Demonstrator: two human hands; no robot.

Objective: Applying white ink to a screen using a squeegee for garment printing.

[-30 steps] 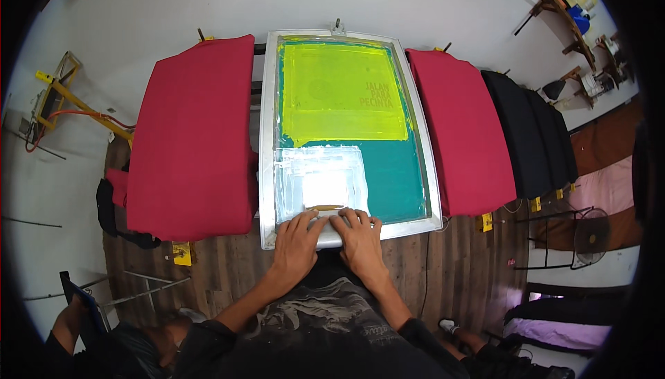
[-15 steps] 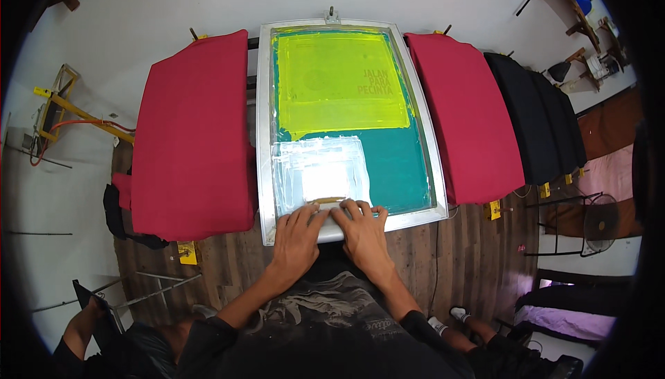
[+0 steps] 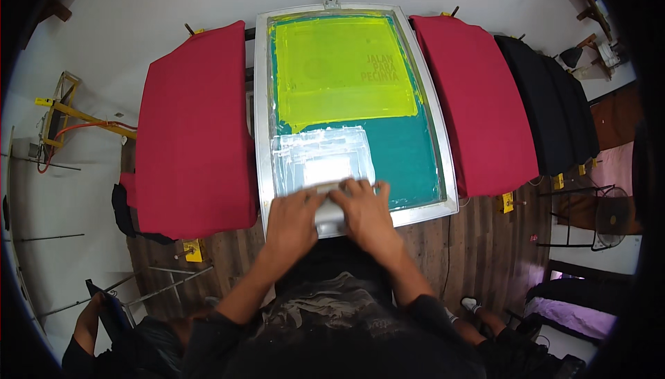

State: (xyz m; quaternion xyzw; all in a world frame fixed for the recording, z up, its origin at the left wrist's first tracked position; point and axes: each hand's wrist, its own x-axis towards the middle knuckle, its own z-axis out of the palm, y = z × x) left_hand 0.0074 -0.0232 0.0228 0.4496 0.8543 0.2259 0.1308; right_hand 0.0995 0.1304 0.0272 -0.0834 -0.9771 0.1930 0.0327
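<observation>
We stand over a wooden floor (image 3: 478, 247), facing a pale wall (image 3: 187, 5). Before us lies a metal frame (image 3: 262, 102) with a teal sheet (image 3: 409, 150) inside it. A yellow-green patch (image 3: 339, 67) covers most of the far part, with faint lettering on its right side, and white paint (image 3: 287, 164) is smeared over the near left part.

A red cloth (image 3: 194, 129) covers the board to our left, another red cloth (image 3: 478, 116) the board to our right, with black covers (image 3: 537, 95) beyond that one. A yellow stand (image 3: 90, 112) is at the far left, a fan (image 3: 612, 219) at the far right. Low on the left we see another person's arm (image 3: 88, 323); low on the right, a shoe (image 3: 471, 304).

The frame's long axis runs away from us toward the wall, its far end at a small bracket (image 3: 332, 3). A tan bar (image 3: 328, 186) is at the near end, by the white paint, its long axis running left to right across the frame. Our left hand (image 3: 294, 219) and right hand (image 3: 367, 216) are side by side, slightly blurred, fingers bent over the bar and gripping it.
</observation>
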